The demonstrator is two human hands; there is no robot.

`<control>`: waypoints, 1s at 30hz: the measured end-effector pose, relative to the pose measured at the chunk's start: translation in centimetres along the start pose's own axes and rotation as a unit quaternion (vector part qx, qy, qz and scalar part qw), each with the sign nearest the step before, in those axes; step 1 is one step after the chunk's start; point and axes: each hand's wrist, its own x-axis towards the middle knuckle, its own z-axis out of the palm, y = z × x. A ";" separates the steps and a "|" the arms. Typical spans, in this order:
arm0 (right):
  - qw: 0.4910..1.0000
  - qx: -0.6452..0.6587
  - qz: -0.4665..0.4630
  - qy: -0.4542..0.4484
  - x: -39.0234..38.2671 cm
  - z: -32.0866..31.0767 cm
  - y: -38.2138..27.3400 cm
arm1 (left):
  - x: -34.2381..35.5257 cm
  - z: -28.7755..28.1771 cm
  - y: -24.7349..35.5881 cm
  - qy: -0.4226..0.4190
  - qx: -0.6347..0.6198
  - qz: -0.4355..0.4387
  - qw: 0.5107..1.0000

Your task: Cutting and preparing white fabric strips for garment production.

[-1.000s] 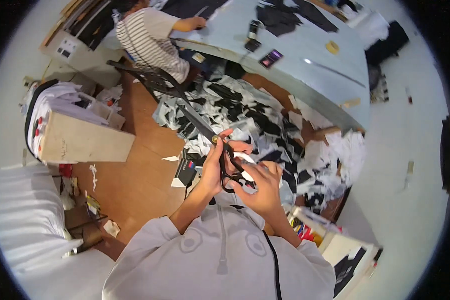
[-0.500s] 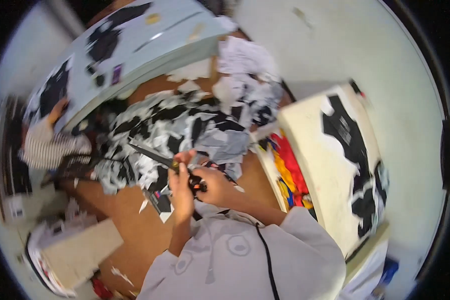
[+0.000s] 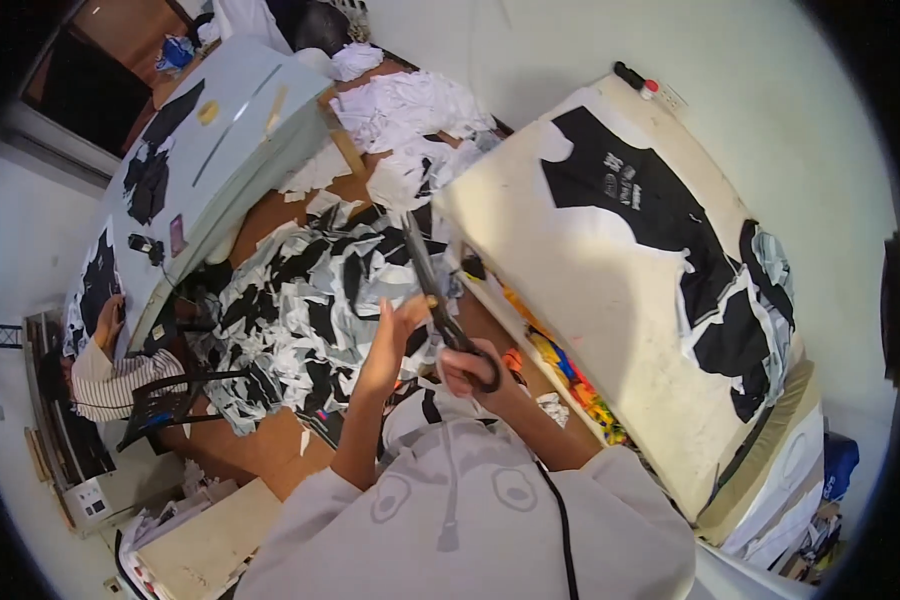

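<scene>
Large black-handled steel scissors (image 3: 440, 300) held in the air before the chest, blades up. Right hand (image 3: 467, 375) closed through loops; left hand (image 3: 395, 330) half-open, against the pivot. Likely heavy, stiff, sharp; best gripped at handles.

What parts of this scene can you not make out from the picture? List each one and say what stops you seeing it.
Head view only:
- Right hand: its fingers sit inside the scissors handles, so the grip is partly hidden.
- Scissor tips: lost against the scrap pile.
- Left hand: whether it touches the blades is unclear.
- Shelf under the cream table: its coloured contents are too small to identify.
- Seated person: bent and tiny at the rim.
</scene>
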 end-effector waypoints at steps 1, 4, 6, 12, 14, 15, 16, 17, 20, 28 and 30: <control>0.995 0.096 0.010 -0.017 -2.2 -2.7 -0.9 | 1.9 2.8 -0.3 0.007 0.014 0.008 1.000; 0.973 0.216 -0.041 -0.065 -7.5 -8.8 -3.9 | 5.5 10.4 -0.4 0.036 0.036 0.031 0.998; 0.971 0.217 -0.091 -0.047 -10.4 -9.4 -6.8 | 6.6 13.8 -1.5 0.061 0.041 0.032 0.997; 0.948 0.297 -0.109 -0.004 -15.8 -17.7 -8.5 | 6.8 19.7 -4.4 0.082 0.045 -0.002 0.996; 0.932 0.348 -0.102 -0.004 -16.8 -18.1 -8.7 | 6.4 19.9 -5.8 0.103 0.053 -0.016 0.993; 0.914 0.395 -0.089 -0.003 -17.3 -18.5 -8.8 | 6.3 20.4 -6.4 0.100 0.054 -0.012 0.993; 0.905 0.417 -0.080 -0.023 -17.5 -19.0 -8.4 | 6.3 20.9 -7.0 0.130 0.078 -0.028 0.988; 0.904 0.421 -0.072 -0.027 -18.3 -18.8 -8.0 | 6.1 21.4 -7.6 0.159 0.103 -0.043 0.981; 0.903 0.423 -0.066 -0.031 -20.4 -18.4 -7.9 | 6.0 23.3 -8.5 0.148 0.094 -0.004 0.984; 0.953 0.002 -0.203 0.224 -22.7 -19.0 -8.0 | 8.5 26.5 -9.1 0.087 0.158 0.040 0.983; 0.927 -0.097 -0.120 0.342 -24.1 -18.9 -8.5 | 8.8 26.9 -9.5 0.092 0.154 0.029 0.983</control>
